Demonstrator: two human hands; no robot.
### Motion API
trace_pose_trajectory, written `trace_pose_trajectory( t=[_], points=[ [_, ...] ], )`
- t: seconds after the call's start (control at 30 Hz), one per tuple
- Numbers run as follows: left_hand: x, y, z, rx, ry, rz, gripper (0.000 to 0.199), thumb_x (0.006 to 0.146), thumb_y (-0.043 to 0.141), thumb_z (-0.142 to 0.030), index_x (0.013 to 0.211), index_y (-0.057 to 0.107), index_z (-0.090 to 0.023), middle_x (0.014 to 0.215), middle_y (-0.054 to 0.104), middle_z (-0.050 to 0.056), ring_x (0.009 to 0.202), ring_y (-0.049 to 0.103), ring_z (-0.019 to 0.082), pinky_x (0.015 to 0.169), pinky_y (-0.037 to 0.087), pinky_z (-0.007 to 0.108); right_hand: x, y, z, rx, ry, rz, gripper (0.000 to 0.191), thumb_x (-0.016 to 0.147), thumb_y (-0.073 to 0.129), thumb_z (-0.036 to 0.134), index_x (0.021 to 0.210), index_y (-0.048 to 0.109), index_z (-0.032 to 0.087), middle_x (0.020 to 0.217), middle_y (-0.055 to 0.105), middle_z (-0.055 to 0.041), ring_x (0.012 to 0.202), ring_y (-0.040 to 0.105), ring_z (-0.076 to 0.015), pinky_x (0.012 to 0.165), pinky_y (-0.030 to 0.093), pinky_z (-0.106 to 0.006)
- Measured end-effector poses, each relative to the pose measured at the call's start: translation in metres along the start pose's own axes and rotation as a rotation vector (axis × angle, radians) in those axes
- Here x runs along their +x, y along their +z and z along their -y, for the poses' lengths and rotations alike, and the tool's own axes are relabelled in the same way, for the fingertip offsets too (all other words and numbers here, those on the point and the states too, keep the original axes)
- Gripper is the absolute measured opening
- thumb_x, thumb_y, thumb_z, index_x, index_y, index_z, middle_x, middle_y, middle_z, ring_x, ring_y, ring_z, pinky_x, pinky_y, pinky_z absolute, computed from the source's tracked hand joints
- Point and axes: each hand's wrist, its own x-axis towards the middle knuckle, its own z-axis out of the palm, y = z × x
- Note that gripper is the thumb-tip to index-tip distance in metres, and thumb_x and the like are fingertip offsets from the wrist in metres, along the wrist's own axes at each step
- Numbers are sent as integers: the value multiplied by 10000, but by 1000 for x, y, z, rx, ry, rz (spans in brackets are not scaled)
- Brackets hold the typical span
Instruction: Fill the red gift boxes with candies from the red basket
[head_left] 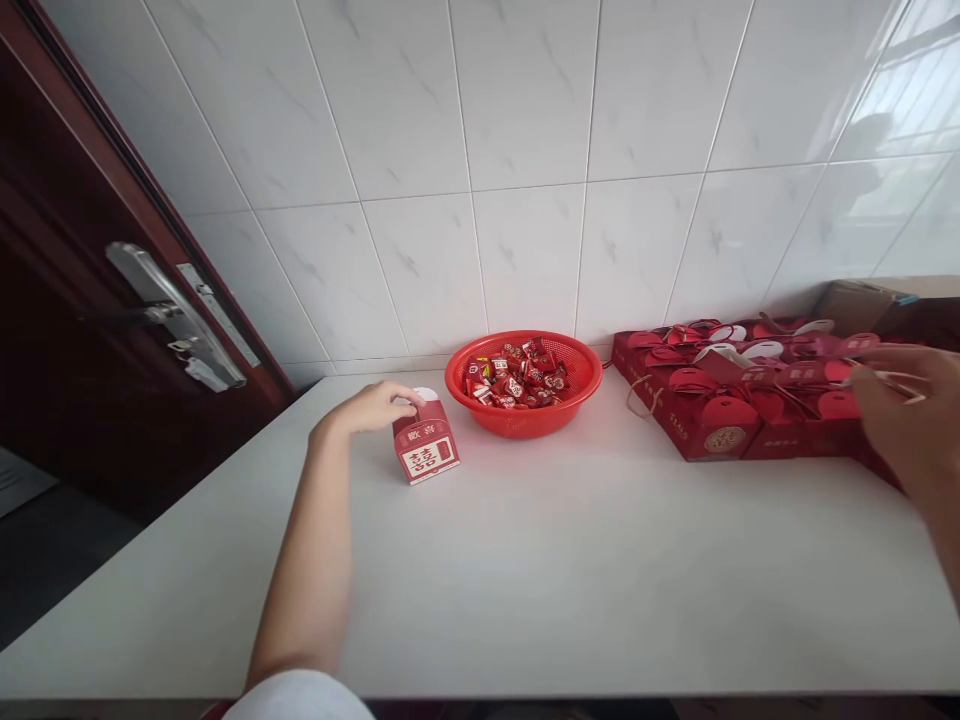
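On the left part of the table, my left hand has its fingers closed on the top of a small red gift box. The box stands on the tabletop, its front showing a white panel with red characters. To its right sits a red plastic basket holding several red-wrapped candies. My right hand, blurred, is at the right edge of the view over a cluster of similar red boxes. A pale strip shows among its fingers; whether they grip it is unclear.
The white table runs up to a tiled wall. A brown cardboard box stands at the back right, behind the red boxes. On the left is a dark red door with a metal handle.
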Motion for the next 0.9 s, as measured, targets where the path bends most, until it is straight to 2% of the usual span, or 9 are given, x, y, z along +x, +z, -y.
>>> trace_pose_trajectory(
  t=[0.07, 0.17, 0.27, 0.37, 0.43, 0.5, 0.6, 0.77, 0.9],
  points=[
    [3, 3, 1, 4, -25, 33, 253, 641, 641, -399, 795, 788, -264, 1004, 779, 20, 952, 703, 270, 780, 520, 287, -13, 2, 47, 242, -20, 138, 87, 741, 636, 210, 796, 698, 234, 881, 746, -108, 885, 699, -262, 861, 545, -429],
    [6, 7, -1, -2, -1, -28, 275, 654, 646, -436, 779, 785, -234, 947, 779, 31, 899, 696, 271, 719, 502, 283, -38, 7, 109, 607, -75, 348, 97, 783, 644, 294, 828, 707, 236, 889, 741, -83, 806, 692, -238, 780, 564, -399],
    [6, 12, -9, -19, 112, -4, 316, 686, 644, -492, 742, 781, -213, 824, 762, 26, 814, 674, 256, 673, 482, 284, -65, 17, 160, 817, -120, 733, 132, 818, 661, 345, 884, 712, 242, 834, 736, -55, 744, 692, -224, 699, 552, -362],
    [1, 20, -25, -100, 256, 71, 305, 693, 683, -472, 777, 791, -199, 818, 760, 28, 798, 666, 238, 692, 485, 289, -90, 29, 201, 967, -300, 1156, 218, 914, 582, 354, 1019, 718, 220, 866, 723, -52, 689, 674, -178, 669, 538, -318],
    [-4, 28, -39, -164, 363, 111, 262, 688, 719, -414, 802, 794, -191, 862, 770, 38, 839, 676, 236, 729, 496, 290, -103, 37, 223, 1024, -414, 1340, 285, 957, 527, 346, 1129, 697, 197, 810, 695, -34, 621, 621, -141, 625, 513, -286],
    [-9, 37, -51, -214, 463, 161, 226, 706, 729, -361, 829, 798, -185, 877, 774, 45, 857, 688, 229, 759, 509, 293, -112, 43, 238, 1063, -493, 1387, 297, 983, 485, 320, 1139, 694, 178, 844, 690, -40, 624, 572, -122, 617, 483, -268],
    [-13, 53, -65, -261, 552, 189, 185, 749, 712, -291, 870, 803, -184, 942, 781, 55, 908, 700, 225, 822, 523, 300, -118, 47, 248, 1045, -609, 1420, 265, 990, 492, 309, 1055, 716, 183, 888, 688, -42, 637, 515, -115, 609, 434, -257],
    [-10, 81, -76, -215, 556, 178, 171, 832, 668, -270, 919, 796, -198, 986, 778, 51, 899, 693, 212, 823, 522, 311, -122, 37, 246, 715, -782, 1453, 185, 977, 549, 305, 1013, 710, 220, 815, 644, -15, 603, 474, -116, 570, 349, -257],
    [-12, 90, -83, -184, 544, 184, 162, 845, 678, -297, 919, 784, -200, 1035, 776, 46, 986, 682, 228, 860, 509, 319, -124, 25, 241, 550, -766, 1438, 153, 971, 569, 321, 954, 657, 198, 740, 607, -5, 572, 456, -119, 546, 303, -262]
  ],
)
